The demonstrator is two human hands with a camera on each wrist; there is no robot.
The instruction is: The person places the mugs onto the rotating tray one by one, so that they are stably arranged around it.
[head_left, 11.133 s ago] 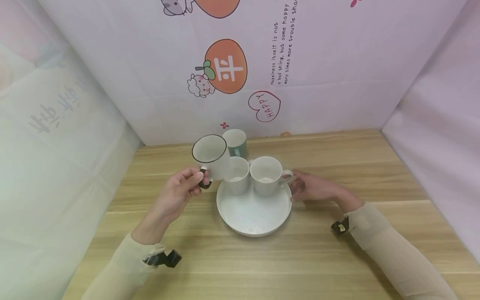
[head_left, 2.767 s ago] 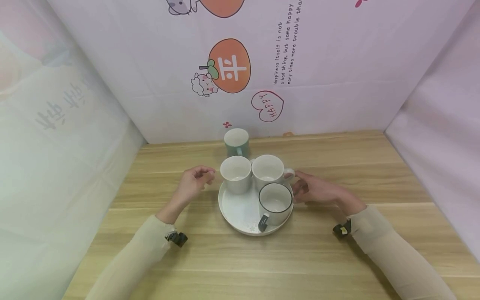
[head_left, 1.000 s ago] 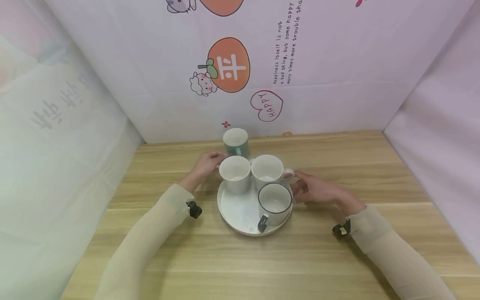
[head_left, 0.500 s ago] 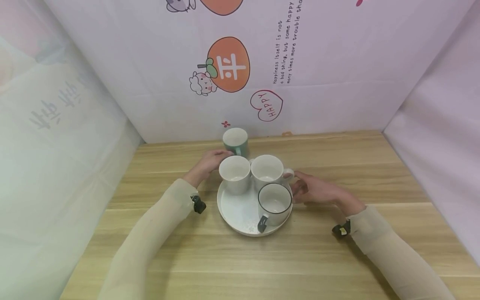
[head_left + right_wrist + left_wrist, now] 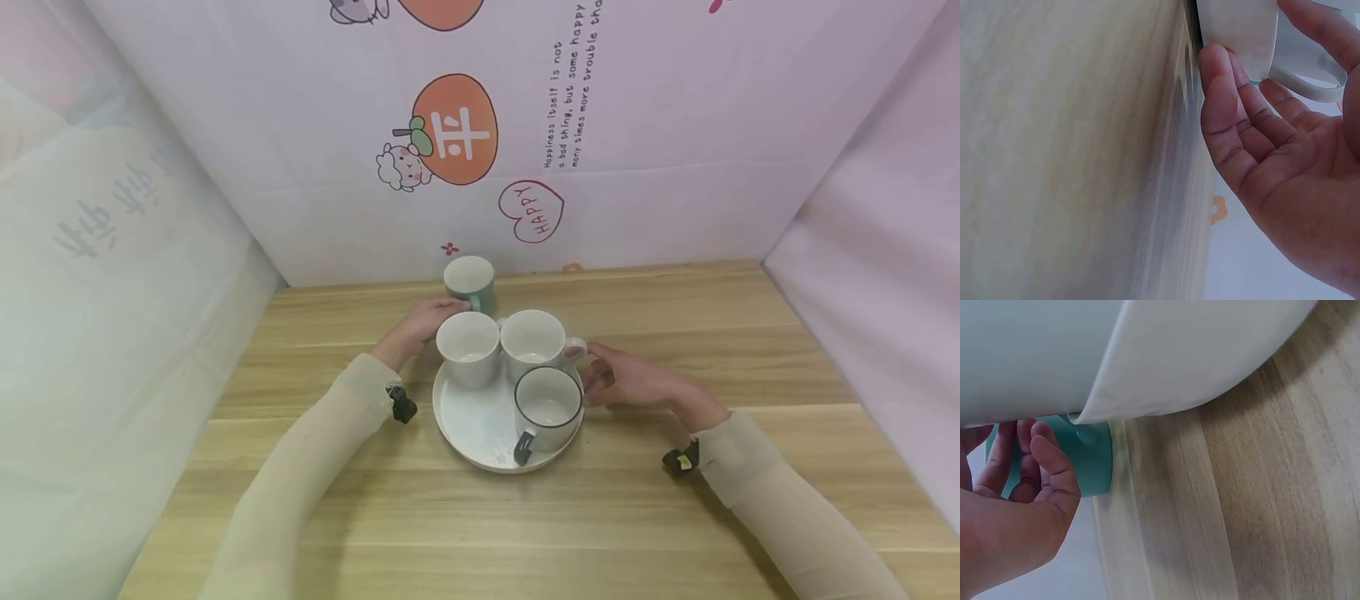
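Observation:
My left hand (image 5: 420,327) reaches behind the tray to a teal mug (image 5: 485,293) standing at the back. Its fingertips overlap the mug's handle in the head view. In the left wrist view several fingers curl in front of the teal mug (image 5: 1094,465); the thumb and whatever it touches are hidden behind a white mug, so I cannot tell whether it pinches the handle. My right hand (image 5: 626,379) rests loosely curved fingers against the right side of a round white tray (image 5: 480,429). Its upper fingers are right beside the handle of the right-hand white mug (image 5: 528,367).
Two plain white mugs stand at the tray's back, the left one (image 5: 472,371) close to my left hand. A black-rimmed white mug (image 5: 551,432) stands at the tray's front right, its black handle pointing toward me. A printed cloth (image 5: 645,192) hangs behind the wooden table (image 5: 480,533).
The black-rimmed mug, earlier held in my left hand, was set on the tray. My left hand then moved back and right to the teal mug's handle. My right hand has stayed by the tray.

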